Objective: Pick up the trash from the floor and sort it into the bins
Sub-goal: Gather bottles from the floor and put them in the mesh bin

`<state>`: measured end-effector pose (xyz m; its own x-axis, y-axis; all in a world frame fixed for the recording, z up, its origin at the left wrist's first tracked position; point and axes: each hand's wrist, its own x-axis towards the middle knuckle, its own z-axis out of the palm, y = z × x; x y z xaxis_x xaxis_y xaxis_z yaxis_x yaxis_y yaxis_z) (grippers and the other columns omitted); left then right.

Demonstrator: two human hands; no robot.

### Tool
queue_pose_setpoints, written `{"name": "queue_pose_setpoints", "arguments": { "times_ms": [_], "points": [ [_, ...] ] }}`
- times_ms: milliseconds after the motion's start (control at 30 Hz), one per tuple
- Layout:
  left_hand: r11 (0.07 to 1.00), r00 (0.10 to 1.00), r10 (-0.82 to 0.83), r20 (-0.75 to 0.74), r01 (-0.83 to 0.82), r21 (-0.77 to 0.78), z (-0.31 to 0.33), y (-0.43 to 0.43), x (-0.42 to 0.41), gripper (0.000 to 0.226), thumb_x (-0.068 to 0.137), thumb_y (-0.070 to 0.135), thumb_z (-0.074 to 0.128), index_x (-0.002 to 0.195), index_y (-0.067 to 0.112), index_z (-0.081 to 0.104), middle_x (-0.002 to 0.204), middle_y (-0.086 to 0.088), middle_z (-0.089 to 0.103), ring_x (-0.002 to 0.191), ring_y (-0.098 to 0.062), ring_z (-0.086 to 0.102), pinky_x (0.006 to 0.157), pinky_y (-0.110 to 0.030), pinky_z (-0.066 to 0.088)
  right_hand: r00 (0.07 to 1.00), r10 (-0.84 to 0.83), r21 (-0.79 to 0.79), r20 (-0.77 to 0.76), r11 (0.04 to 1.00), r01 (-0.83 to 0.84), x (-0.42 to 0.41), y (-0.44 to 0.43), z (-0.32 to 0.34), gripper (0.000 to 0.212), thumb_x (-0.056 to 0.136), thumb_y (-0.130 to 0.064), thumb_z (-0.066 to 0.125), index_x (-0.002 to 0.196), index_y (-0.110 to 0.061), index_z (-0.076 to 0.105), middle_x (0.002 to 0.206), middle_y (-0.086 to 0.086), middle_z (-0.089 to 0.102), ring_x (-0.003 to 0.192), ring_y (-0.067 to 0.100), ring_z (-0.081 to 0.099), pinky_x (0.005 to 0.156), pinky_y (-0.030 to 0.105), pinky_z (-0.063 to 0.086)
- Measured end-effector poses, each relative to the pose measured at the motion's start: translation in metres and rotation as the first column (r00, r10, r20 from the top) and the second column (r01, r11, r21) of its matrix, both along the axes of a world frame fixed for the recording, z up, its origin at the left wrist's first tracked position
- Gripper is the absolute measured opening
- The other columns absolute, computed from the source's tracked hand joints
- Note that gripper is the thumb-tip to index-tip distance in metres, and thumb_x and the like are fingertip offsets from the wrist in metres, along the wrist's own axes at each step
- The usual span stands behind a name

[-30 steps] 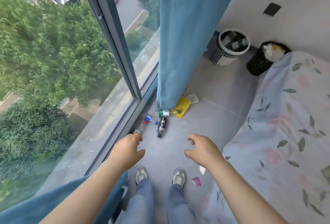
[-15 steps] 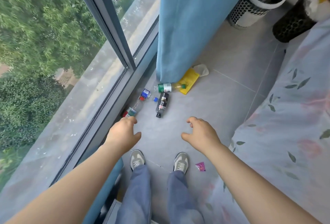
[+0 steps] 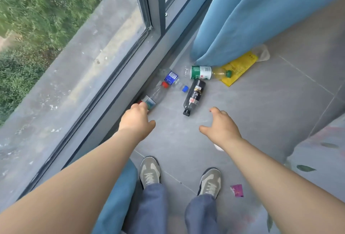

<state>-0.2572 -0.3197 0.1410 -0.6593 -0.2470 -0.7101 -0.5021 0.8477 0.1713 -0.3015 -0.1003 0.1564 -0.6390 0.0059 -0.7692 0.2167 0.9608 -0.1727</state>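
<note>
Several plastic bottles lie on the grey floor by the window. A clear bottle with a red cap (image 3: pixel 156 94) lies nearest; my left hand (image 3: pixel 137 120) reaches down over its lower end, fingers curled and hidden, and contact cannot be told. A crushed bottle with a blue label (image 3: pixel 171 78) lies beyond it, a black-labelled bottle (image 3: pixel 194 96) to the right, and a green-labelled bottle (image 3: pixel 203 72) at the curtain's foot. A yellow wrapper (image 3: pixel 240 66) and a clear wrapper (image 3: pixel 262 53) lie there too. My right hand (image 3: pixel 222 128) hovers over the floor, fingers loosely spread, holding nothing.
A blue curtain (image 3: pixel 252 13) hangs at the upper right, and another fold (image 3: pixel 115 196) is by my left leg. A pink scrap (image 3: pixel 237 190) lies by my right shoe. A flowered bedsheet (image 3: pixel 317 159) borders the right side. The window frame (image 3: pixel 119 92) runs along the left. No bins are in view.
My view has dropped closer to the floor and the bins have left the frame. Both hands have moved forward and down toward the bottles, the left one reaching the red-capped bottle.
</note>
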Motion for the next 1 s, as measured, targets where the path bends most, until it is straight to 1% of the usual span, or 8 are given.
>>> {"name": "queue_pose_setpoints", "arguments": {
  "times_ms": [133, 300, 400, 533, 733, 867, 933, 1000],
  "points": [
    [1.0, 1.0, -0.006, -0.005, 0.006, -0.014, -0.062, -0.007, 0.0, 0.051, 0.082, 0.034, 0.062, 0.123, 0.009, 0.045, 0.121, -0.013, 0.047, 0.107, -0.034, 0.051, 0.085, -0.038, 0.043, 1.0, 0.009, 0.012, -0.028, 1.0, -0.009, -0.007, -0.011, -0.067, 0.067, 0.083, -0.03, 0.066, 0.14, -0.016, 0.034, 0.131, 0.012, 0.042, 0.111, 0.034, 0.054, 0.086, 0.034, 0.044],
    [0.999, 0.999, 0.004, -0.034, -0.005, -0.034, -0.137, -0.011, 0.007, 0.062, 0.077, 0.038, 0.067, 0.125, 0.008, 0.041, 0.125, -0.015, 0.043, 0.111, -0.036, 0.046, 0.091, -0.042, 0.043, 0.996, -0.009, -0.005, -0.091, 1.0, 0.009, -0.012, -0.022, -0.142, 0.077, 0.08, -0.03, 0.069, 0.144, -0.023, 0.027, 0.134, 0.01, 0.034, 0.11, 0.035, 0.055, 0.089, 0.037, 0.046],
    [0.996, 0.996, 0.036, -0.077, -0.042, -0.077, -0.172, -0.014, 0.009, 0.076, 0.075, 0.039, 0.07, 0.134, 0.008, 0.035, 0.131, -0.018, 0.04, 0.115, -0.039, 0.043, 0.095, -0.044, 0.041, 0.989, 0.002, -0.006, -0.146, 1.0, -0.003, -0.017, -0.027, -0.177, 0.083, 0.078, -0.031, 0.072, 0.145, -0.024, 0.025, 0.136, 0.009, 0.029, 0.11, 0.037, 0.054, 0.093, 0.04, 0.047],
    [0.99, 0.989, 0.077, -0.126, -0.091, -0.109, -0.206, -0.016, 0.009, 0.083, 0.072, 0.039, 0.073, 0.136, 0.007, 0.032, 0.131, -0.019, 0.039, 0.116, -0.039, 0.042, 0.095, -0.045, 0.04, 0.981, 0.001, 0.029, -0.193, 1.0, 0.005, -0.026, -0.029, -0.212, 0.094, 0.074, -0.034, 0.076, 0.148, -0.027, 0.018, 0.142, 0.011, 0.023, 0.113, 0.039, 0.051, 0.095, 0.039, 0.044],
    [0.99, 0.988, 0.108, -0.11, -0.116, -0.077, -0.238, -0.021, -0.002, 0.07, 0.075, 0.04, 0.073, 0.126, 0.005, 0.039, 0.124, -0.019, 0.047, 0.112, -0.038, 0.049, 0.089, -0.041, 0.042, 0.979, 0.0, 0.012, -0.202, 1.0, 0.002, -0.032, -0.036, -0.245, 0.111, 0.071, -0.037, 0.08, 0.151, -0.038, 0.003, 0.154, 0.012, 0.003, 0.121, 0.039, 0.049, 0.102, 0.04, 0.04],
    [0.98, 0.972, 0.196, -0.128, -0.198, -0.004, -0.248, -0.012, -0.002, 0.063, 0.077, 0.034, 0.072, 0.122, 0.004, 0.039, 0.123, -0.017, 0.048, 0.109, -0.036, 0.052, 0.084, -0.037, 0.043, 0.972, -0.051, -0.009, -0.229, 0.999, 0.05, -0.032, -0.047, -0.257, 0.113, 0.072, -0.032, 0.081, 0.151, -0.039, 0.0, 0.156, 0.017, -0.008, 0.118, 0.04, 0.052, 0.102, 0.039, 0.041],
    [0.975, 0.968, 0.222, -0.116, -0.222, 0.015, -0.248, -0.007, -0.001, 0.063, 0.077, 0.033, 0.07, 0.122, 0.004, 0.038, 0.121, -0.017, 0.048, 0.106, -0.037, 0.053, 0.081, -0.037, 0.043, 0.967, -0.083, -0.029, -0.239, 0.997, 0.078, -0.032, -0.048, -0.257, 0.108, 0.076, -0.023, 0.077, 0.151, -0.038, 0.0, 0.156, 0.018, -0.009, 0.115, 0.04, 0.054, 0.101, 0.037, 0.041],
    [0.974, 0.97, 0.224, -0.09, -0.223, 0.029, -0.244, -0.002, 0.002, 0.064, 0.077, 0.034, 0.069, 0.124, 0.005, 0.037, 0.121, -0.016, 0.048, 0.105, -0.037, 0.054, 0.078, -0.035, 0.041, 0.966, -0.108, -0.038, -0.235, 0.994, 0.102, -0.03, -0.044, -0.254, 0.106, 0.078, -0.017, 0.074, 0.151, -0.038, 0.0, 0.156, 0.017, -0.003, 0.112, 0.039, 0.055, 0.1, 0.037, 0.042]
  ]
}}
